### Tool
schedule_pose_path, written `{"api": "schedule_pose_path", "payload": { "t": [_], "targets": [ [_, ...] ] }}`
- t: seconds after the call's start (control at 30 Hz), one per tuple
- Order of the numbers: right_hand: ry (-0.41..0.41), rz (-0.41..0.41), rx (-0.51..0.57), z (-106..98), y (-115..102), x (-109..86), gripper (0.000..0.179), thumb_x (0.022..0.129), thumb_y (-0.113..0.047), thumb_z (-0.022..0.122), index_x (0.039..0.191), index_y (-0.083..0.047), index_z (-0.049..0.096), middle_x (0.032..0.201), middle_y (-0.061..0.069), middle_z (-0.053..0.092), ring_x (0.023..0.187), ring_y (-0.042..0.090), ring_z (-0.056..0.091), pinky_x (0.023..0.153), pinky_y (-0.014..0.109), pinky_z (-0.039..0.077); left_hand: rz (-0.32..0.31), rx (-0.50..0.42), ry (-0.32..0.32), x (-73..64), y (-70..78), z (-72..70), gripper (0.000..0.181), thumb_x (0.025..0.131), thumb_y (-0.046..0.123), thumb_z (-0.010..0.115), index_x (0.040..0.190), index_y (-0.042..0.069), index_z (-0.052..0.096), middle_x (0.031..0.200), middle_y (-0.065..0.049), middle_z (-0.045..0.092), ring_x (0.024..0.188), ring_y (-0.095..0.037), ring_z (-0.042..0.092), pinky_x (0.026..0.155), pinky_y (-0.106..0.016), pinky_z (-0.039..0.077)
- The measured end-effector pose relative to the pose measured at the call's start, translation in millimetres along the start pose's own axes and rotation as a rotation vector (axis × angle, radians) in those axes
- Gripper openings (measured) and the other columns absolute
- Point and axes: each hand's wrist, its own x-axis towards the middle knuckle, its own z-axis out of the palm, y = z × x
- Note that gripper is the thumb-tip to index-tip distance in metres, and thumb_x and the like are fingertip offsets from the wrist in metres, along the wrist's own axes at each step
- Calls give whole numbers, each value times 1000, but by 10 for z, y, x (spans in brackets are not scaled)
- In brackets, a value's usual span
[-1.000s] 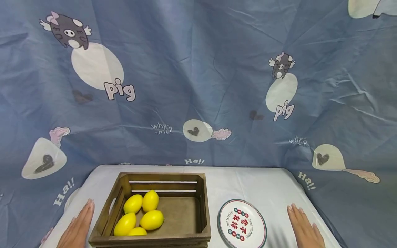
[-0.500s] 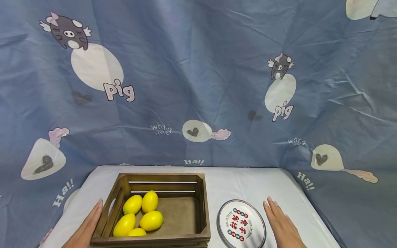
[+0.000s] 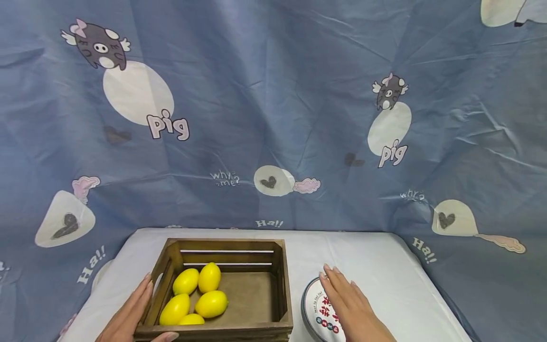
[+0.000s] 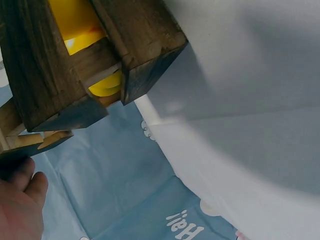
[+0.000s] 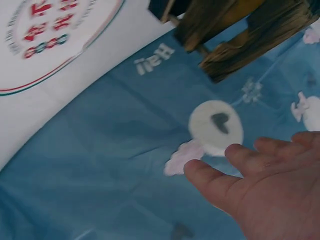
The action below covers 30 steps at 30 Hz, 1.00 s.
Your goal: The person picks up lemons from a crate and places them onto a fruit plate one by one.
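A brown slatted wooden crate (image 3: pixel 239 328) stands left of centre in the head view, with several yellow lemons (image 3: pixel 212 304) grouped in its left half. My left hand (image 3: pixel 130 316) is along the crate's left side, its thumb at the front. Its fingers look extended; in the left wrist view the fingertips are close to the crate (image 4: pixel 45 65), and contact is unclear. Over the right part of a white round plate (image 3: pixel 316 308) with red characters hovers my right hand (image 3: pixel 352 306). Its fingers are straight and hold nothing. The plate's edge looks doubled, as if stacked.
A white cloth (image 3: pixel 410 285) covers the table. Blue fabric (image 3: pixel 273 118) printed with pigs and words hangs behind and along both sides. Between the crate's right wall and the plate lies a narrow strip of white cloth.
My right hand has moved left from the bare cloth to above the plate. My left hand has come rightward against the crate's side. Crate, lemons and plate keep their places.
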Motion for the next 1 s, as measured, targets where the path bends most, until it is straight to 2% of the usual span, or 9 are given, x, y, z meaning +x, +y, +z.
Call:
{"api": "schedule_pose_path", "payload": {
  "t": [0.07,0.13,0.27,0.33,0.47,0.6,0.73,0.83,1.0],
  "targets": [
    [-16,-25,-25,22,-53,62,119,81,-87,60,168,-12,25,169,9,33,155,26,26,126,19,-9,17,3,24,5,-16,12,122,66,45,100,165,16,36,169,-8,32,149,-22,39,122,-11,23],
    [-34,-52,-36,48,-109,116,111,88,-88,49,168,-15,24,169,8,33,154,29,27,125,20,-11,55,-1,46,17,-46,22,122,64,44,101,163,13,39,167,-10,36,149,-13,37,111,2,17],
    [-35,-129,-32,115,-233,231,100,96,-85,27,168,-14,25,168,10,34,154,30,27,127,22,-10,143,-9,77,51,-112,33,120,61,44,102,159,7,45,163,-16,42,148,-5,34,114,-2,22],
    [-14,-187,-2,142,-296,304,100,97,-83,20,166,-11,30,167,12,36,153,32,31,129,25,-4,178,-19,85,59,-141,39,117,62,45,101,157,4,47,161,-18,43,149,-5,34,116,-5,24],
    [22,-259,112,167,-450,455,81,104,-71,39,158,-11,46,163,8,42,150,30,38,131,31,12,246,-41,115,62,-198,59,111,69,55,94,153,-1,50,158,-22,46,151,-10,35,120,-11,26],
    [-7,-247,187,145,-631,603,66,101,-57,63,151,-15,54,161,-1,46,150,21,39,127,31,28,310,-57,161,59,-256,91,108,75,65,86,150,-6,53,155,-27,49,151,-17,37,122,-15,27],
    [-68,-274,213,128,-757,766,66,103,-57,60,152,-13,53,160,0,46,148,20,42,121,35,41,331,-59,182,47,-277,106,108,76,67,84,149,-7,53,154,-28,48,151,-19,39,120,-13,28],
    [-121,-284,278,137,-819,888,64,105,-55,57,154,-15,50,159,0,47,146,17,45,116,36,48,297,-51,162,32,-255,92,109,75,66,85,152,-4,51,156,-26,47,152,-15,36,120,-12,27],
    [-211,-243,400,180,-910,1085,58,107,-53,54,156,-21,48,158,-7,47,144,10,45,113,35,51,271,-40,149,32,-215,84,110,75,67,84,154,-2,49,157,-24,46,152,-11,34,118,-9,27]
  ]
}}
